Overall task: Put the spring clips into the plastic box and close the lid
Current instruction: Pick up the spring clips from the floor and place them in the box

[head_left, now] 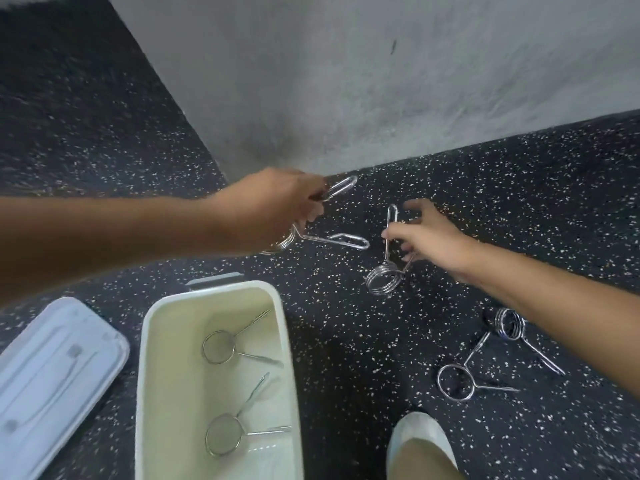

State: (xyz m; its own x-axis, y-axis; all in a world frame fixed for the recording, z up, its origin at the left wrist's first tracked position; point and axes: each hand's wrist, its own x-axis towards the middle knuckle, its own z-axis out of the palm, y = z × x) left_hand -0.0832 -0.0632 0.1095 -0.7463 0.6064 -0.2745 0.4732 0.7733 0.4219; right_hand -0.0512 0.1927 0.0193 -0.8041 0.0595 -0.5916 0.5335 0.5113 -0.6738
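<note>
My left hand (277, 206) grips a chrome spring clip (332, 237) above the speckled floor, just beyond the open cream plastic box (152, 358). My right hand (429, 237) has its fingers around the handles of a second spring clip (382, 280), whose coil rests on the floor. Inside the box lie two spring clips (221, 348) (225, 438). Two more clips lie on the floor at the right, one (457, 381) nearer me and one (510, 323) partly under my right forearm. The pale blue lid (52, 375) lies flat to the left of the box.
A grey concrete wall (346, 81) rises just behind the clips, meeting the dark speckled rubber floor (346, 341). My knee and pale shoe (419, 448) sit at the bottom, right of the box.
</note>
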